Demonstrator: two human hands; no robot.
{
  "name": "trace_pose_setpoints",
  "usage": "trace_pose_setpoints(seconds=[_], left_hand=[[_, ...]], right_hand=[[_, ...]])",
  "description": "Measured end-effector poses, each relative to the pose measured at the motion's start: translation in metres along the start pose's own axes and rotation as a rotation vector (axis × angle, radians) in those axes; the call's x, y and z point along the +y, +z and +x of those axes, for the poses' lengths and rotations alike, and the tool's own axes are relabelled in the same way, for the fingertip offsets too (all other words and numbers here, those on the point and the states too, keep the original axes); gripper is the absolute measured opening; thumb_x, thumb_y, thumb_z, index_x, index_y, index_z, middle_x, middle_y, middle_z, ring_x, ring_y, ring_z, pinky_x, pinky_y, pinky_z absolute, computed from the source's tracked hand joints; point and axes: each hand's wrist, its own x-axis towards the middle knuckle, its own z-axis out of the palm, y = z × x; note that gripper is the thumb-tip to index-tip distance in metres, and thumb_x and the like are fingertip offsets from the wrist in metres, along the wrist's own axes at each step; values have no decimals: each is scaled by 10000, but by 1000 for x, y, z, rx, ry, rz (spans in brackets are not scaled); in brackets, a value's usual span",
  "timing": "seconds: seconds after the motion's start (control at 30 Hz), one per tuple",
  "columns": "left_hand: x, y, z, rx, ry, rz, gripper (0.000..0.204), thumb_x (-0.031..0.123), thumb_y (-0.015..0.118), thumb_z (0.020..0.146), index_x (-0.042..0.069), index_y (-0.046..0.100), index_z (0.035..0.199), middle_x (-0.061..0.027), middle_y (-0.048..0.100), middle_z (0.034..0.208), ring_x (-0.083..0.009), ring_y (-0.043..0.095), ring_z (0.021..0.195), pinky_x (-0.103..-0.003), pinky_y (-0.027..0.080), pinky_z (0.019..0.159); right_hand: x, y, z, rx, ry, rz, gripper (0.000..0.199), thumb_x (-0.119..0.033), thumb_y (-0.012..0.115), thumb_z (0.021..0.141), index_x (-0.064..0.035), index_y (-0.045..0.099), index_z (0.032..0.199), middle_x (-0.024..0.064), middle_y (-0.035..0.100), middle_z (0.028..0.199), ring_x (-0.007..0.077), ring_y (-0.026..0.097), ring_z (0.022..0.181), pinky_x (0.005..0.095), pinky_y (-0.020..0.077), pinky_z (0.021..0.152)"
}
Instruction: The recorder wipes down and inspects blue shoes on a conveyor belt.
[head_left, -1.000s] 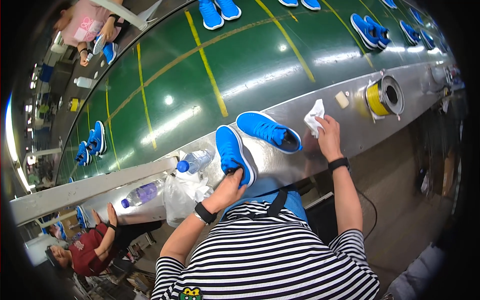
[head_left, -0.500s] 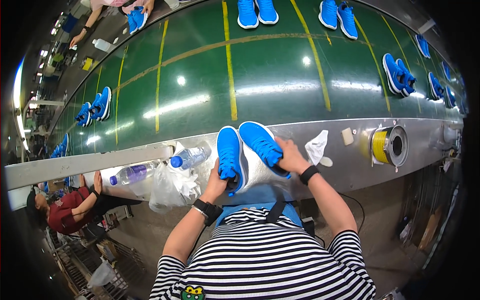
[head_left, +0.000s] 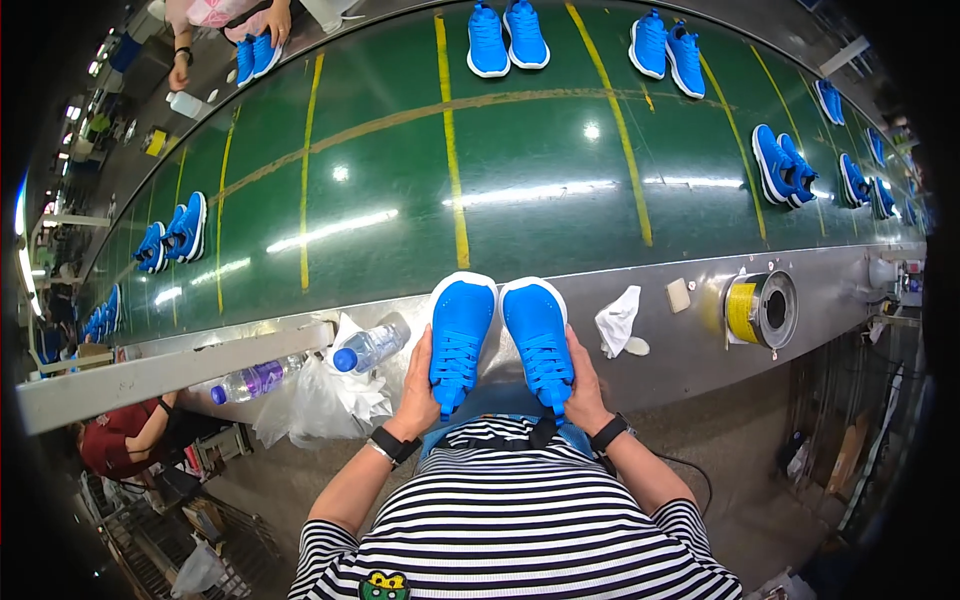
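My left hand [head_left: 418, 385] is closed round the outer side of a blue sneaker [head_left: 463, 335] with a white sole edge and blue laces. A matching sneaker [head_left: 536, 335] is gripped at its outer side by my right hand [head_left: 586, 385]. The two shoes are side by side, toes pointing away from me and heels toward my body. They are held over the metal ledge [head_left: 640, 372] in front of me. My thumbs and fingertips are partly hidden by the shoes.
Pairs of blue sneakers [head_left: 660, 52] stand on the green belt [head_left: 380, 180]. Left lie plastic bottles [head_left: 370, 348], a plastic bag [head_left: 318, 405] and a white rail [head_left: 180, 375]. Right are crumpled tissue [head_left: 619, 318] and a yellow-labelled can [head_left: 762, 309]. A person's hand [head_left: 279, 20] touches shoes across the belt.
The two sneakers have been turned and brought level, toes now straight ahead. My right hand has moved lower along its shoe. The person at left has leaned partly behind the rail.
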Motion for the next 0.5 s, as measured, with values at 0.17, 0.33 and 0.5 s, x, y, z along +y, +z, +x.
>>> trace_pose_setpoints(seconds=[0.17, 0.33, 0.5], left_hand=[[11, -8, 3, 17, 11, 58, 830, 23, 630, 686, 42, 169, 1376, -207, 362, 1255, -333, 405, 1144, -373, 352, 951], [18, -13, -5, 61, 41, 187, 854, -61, 589, 613, 39, 203, 1367, -199, 324, 1236, -357, 358, 1149, -375, 323, 968], [28, -9, -16, 120, 20, 223, 876, -7, 633, 557, 22, 241, 1340, -211, 334, 1155, -367, 354, 1092, -389, 325, 949]], right_hand=[[-13, -9, 4, 97, -129, -298, 727, -73, 610, 690, -44, 280, 1338, 193, 417, 1241, 350, 404, 1124, 397, 292, 975], [-18, -11, -3, 98, -140, -350, 756, -32, 580, 624, -36, 292, 1323, 196, 424, 1211, 352, 395, 1111, 406, 282, 969], [-24, -9, -4, 112, -123, -359, 804, -53, 592, 572, -11, 283, 1313, 210, 417, 1181, 358, 385, 1081, 413, 282, 956]])
